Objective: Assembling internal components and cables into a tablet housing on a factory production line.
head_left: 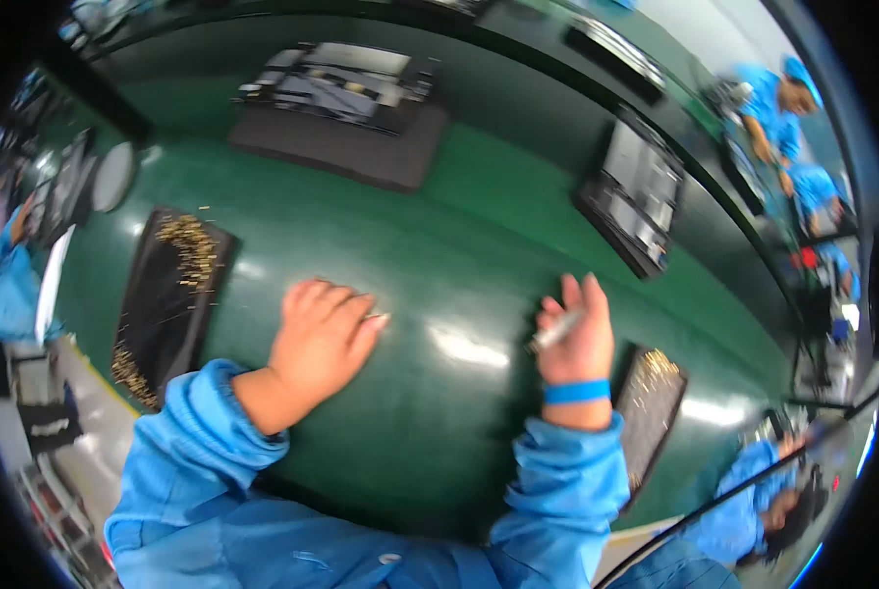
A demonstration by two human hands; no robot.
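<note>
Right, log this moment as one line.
left hand: grip unclear | right hand: holds pale object | gold pieces on left dark pad

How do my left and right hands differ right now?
Your left hand shows its back, fingers curled; your right hand shows its palm. The right hand holds a pale object; the left hand's fingertips are too blurred to judge. The right wrist wears a blue band; the left shows none. Both come from blue sleeves.

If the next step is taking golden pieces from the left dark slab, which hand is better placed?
Probably the left hand: it is nearer the left dark slab and its golden pieces; the right hand is farther and holds a pale object.
</note>
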